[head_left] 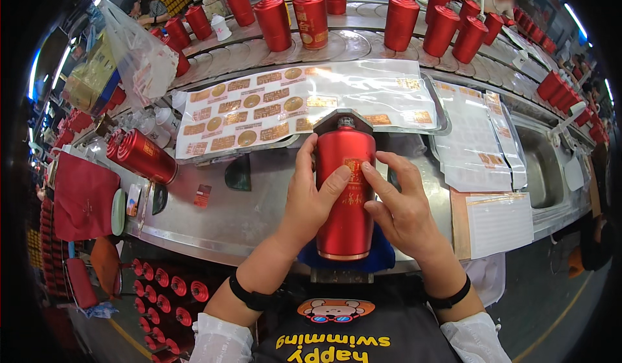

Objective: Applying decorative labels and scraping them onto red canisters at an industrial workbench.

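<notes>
Head view shows the red bottle (346, 224) at the near edge of the steel bench (201, 230), in front of the wearer's chest, neck pointing away and base toward the body, over a blue pad (383, 254). The left hand (313, 198) is wrapped round its left side, thumb laid across the front; the right hand (409, 213) is loosely spread, a fingertip on the gold lettering (356, 175) and the thumb against the right flank. The step looks like smoothing that lettering down, so it would be best to brace the body with the left hand, press from the middle outward with light, even strokes, and keep nails off the foil. The bottle is glossy metallic red, tapering toward a copper-toned base rim, with a dark cap; whether the lettering's edges lie flat is too small to tell
</notes>
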### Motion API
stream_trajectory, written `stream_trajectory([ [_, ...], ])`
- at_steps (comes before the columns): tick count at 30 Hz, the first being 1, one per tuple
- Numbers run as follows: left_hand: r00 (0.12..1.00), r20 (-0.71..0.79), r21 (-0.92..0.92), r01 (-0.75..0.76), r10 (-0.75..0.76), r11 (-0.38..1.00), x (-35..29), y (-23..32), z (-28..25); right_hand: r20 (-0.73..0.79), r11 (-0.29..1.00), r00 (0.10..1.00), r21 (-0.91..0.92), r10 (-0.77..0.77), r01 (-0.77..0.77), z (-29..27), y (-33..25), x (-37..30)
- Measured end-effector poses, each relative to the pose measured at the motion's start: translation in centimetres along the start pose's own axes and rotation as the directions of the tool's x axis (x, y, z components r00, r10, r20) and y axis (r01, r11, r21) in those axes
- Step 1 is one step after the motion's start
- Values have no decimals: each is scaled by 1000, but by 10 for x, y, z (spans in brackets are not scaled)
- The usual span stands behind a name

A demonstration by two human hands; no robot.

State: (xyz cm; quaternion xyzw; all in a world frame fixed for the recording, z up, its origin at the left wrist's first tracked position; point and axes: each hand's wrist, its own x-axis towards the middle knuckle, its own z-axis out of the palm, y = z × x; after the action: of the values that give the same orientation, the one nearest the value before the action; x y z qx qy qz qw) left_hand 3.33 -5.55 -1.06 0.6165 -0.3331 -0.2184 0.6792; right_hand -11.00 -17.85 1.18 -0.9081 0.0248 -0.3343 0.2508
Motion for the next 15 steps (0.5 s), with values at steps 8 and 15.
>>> stream_trajectory([
  [8,1000,17,15,7,-8,1000,4,0,-1,-146,955,971,255,190,-149,1,0,-16],
  [15,999,42,-20,20,-19,1000,2,8,2,53,606,820,646,570,-464,-12,-26,-31],
])
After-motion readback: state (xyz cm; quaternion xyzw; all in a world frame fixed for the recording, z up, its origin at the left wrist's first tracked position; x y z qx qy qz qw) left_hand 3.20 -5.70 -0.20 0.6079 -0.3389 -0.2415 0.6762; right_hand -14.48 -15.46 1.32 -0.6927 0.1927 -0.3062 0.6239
